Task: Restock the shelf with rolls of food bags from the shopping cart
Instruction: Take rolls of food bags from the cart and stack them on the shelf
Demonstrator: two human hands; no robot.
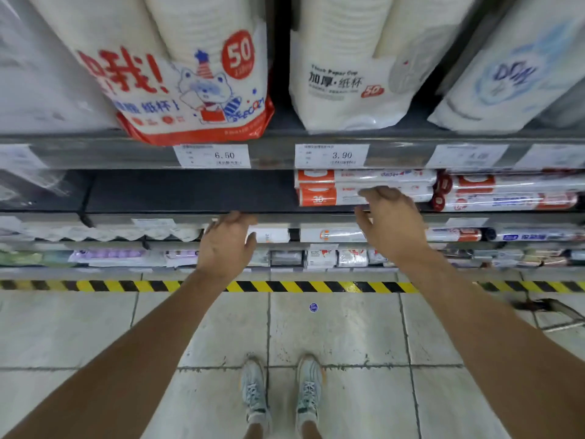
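Two white and orange rolls of food bags point(332, 195) lie stacked on the dark shelf point(190, 193), lengthwise along its front, right of the middle. My right hand point(387, 221) reaches to the lower roll, its fingertips touching the roll's front. My left hand point(226, 240) hovers in front of the shelf edge with relaxed fingers and holds nothing. The shelf's left part is bare. The shopping cart shows only as a metal corner point(557, 315) at the right edge.
More rolls with red caps point(506, 193) fill the shelf's right end. Bags of paper cups point(196, 74) stand on the shelf above, over price tags point(331, 156). Lower shelves hold small packs. A yellow and black stripe point(316, 286) runs along the tiled floor.
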